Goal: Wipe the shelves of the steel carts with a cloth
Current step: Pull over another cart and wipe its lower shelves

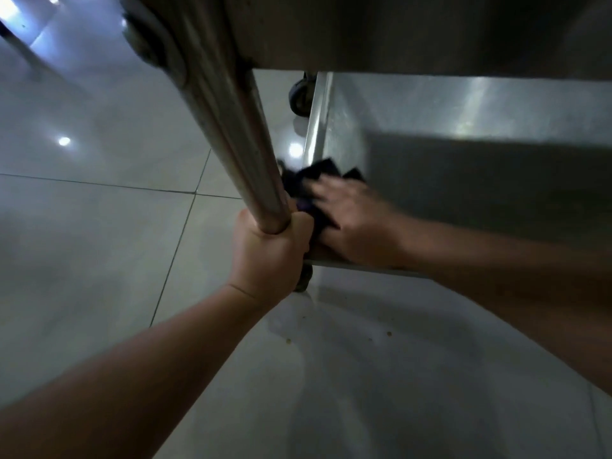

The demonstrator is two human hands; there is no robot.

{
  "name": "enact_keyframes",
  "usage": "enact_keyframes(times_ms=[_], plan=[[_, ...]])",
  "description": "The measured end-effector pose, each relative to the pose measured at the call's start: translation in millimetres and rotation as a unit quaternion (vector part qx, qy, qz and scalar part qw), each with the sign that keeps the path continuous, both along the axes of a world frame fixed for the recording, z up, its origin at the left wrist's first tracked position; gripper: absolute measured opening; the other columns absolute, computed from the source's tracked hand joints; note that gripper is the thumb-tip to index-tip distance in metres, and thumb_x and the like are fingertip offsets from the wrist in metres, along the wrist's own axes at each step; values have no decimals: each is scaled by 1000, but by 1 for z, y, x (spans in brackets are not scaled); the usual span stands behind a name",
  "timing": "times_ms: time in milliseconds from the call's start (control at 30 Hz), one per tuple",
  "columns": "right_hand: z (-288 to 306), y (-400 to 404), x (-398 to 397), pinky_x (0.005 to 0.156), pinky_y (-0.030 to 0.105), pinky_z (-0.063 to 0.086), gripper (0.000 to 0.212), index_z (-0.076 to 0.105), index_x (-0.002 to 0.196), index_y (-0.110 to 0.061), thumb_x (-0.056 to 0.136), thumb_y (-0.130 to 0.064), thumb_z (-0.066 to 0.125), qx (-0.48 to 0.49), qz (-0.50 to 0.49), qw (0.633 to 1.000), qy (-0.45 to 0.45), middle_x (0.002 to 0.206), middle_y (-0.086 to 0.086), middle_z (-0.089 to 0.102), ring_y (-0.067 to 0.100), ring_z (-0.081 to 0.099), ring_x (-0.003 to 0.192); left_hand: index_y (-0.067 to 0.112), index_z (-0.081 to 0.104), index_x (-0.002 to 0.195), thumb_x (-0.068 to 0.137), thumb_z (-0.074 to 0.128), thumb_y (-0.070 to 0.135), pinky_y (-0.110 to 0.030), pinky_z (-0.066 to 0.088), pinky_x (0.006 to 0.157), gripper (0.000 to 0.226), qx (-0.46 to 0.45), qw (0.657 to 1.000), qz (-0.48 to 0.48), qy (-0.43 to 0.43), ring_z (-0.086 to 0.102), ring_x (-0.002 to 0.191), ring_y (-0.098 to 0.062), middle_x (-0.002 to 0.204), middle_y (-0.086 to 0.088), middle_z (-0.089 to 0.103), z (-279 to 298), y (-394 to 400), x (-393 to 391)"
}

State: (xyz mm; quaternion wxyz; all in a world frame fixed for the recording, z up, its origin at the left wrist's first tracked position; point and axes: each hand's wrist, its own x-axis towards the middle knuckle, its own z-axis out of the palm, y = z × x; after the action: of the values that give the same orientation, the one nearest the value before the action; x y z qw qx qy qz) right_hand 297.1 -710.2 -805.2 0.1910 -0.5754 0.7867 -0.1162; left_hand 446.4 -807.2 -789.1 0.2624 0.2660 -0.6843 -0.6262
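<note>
A steel cart fills the upper right; its bottom shelf (463, 120) lies under a higher shelf (397, 28) that shades it. My left hand (268, 253) is wrapped around the cart's upright steel post (238, 140) at the near left corner. My right hand (351, 220) lies flat on a dark cloth (326, 168) and presses it onto the bottom shelf's near left corner. The hand is blurred. Most of the cloth is hidden under my palm.
Glossy pale floor tiles (99, 226) surround the cart, with a few small crumbs near the front. A black caster wheel (299, 94) shows at the shelf's far left corner, another (304, 279) below my left hand. A second metal leg (20, 44) crosses the top left.
</note>
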Motion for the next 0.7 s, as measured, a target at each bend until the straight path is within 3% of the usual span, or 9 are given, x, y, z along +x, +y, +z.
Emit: enact_keyframes(times_ms=[100,167,267,333,400,500,600,700], plan=[[3,37,12,116,17,-2,65,26,160,-35,100,-60,32,-6,47,998,-52,167,-15,23,5,10,153,28,56,56,70,60,26,-45,44,57,14,-16,1000,-22,3,49,58,-25,57,3,52,2,-2,-1],[3,30,-7,118,21,4,70,28,161,-31,97,-58,35,14,21,999,-29,167,-8,27,10,16,154,23,53,55,68,59,27,-47,43,52,15,-18,1000,-2,-7,48,55,-25,55,-2,48,2,1,-2],[0,-14,-60,122,35,22,64,39,154,-15,97,-40,54,-5,-143,990,-7,159,12,39,30,32,148,16,45,57,67,59,28,-50,44,48,21,-16,1000,7,-19,45,53,-26,55,-13,44,4,6,-5],[-1,-46,-87,122,41,23,65,35,157,-20,98,-45,47,3,-245,970,1,163,9,33,30,28,150,18,48,56,68,59,29,-49,46,50,19,-22,999,-3,-24,47,53,-27,54,-7,47,5,5,-4],[-8,-64,-86,124,45,18,66,32,158,-31,97,-54,37,10,-272,962,8,168,-1,24,26,20,154,14,44,57,67,60,29,-54,46,49,24,-11,999,-9,-31,46,54,-29,56,-10,46,5,2,-2],[-18,-62,-47,124,44,18,72,32,159,-29,93,-56,40,-15,-249,968,-25,168,0,26,24,20,154,7,42,60,65,59,29,-58,45,48,29,-9,999,-6,-44,46,54,-28,56,-12,47,4,-2,1],[-15,-26,-4,124,44,20,79,29,160,-30,89,-58,46,-18,-212,975,-70,167,6,26,28,23,153,15,50,55,65,59,31,-56,48,50,21,-9,999,-5,-50,49,55,-27,55,-6,50,6,-3,5],[-16,18,33,121,43,21,63,40,155,-28,96,-49,44,-49,-92,995,6,163,2,35,26,27,150,25,57,53,66,61,33,-47,51,56,15,-10,998,-2,-58,56,55,-28,56,-1,57,7,-3,7]])
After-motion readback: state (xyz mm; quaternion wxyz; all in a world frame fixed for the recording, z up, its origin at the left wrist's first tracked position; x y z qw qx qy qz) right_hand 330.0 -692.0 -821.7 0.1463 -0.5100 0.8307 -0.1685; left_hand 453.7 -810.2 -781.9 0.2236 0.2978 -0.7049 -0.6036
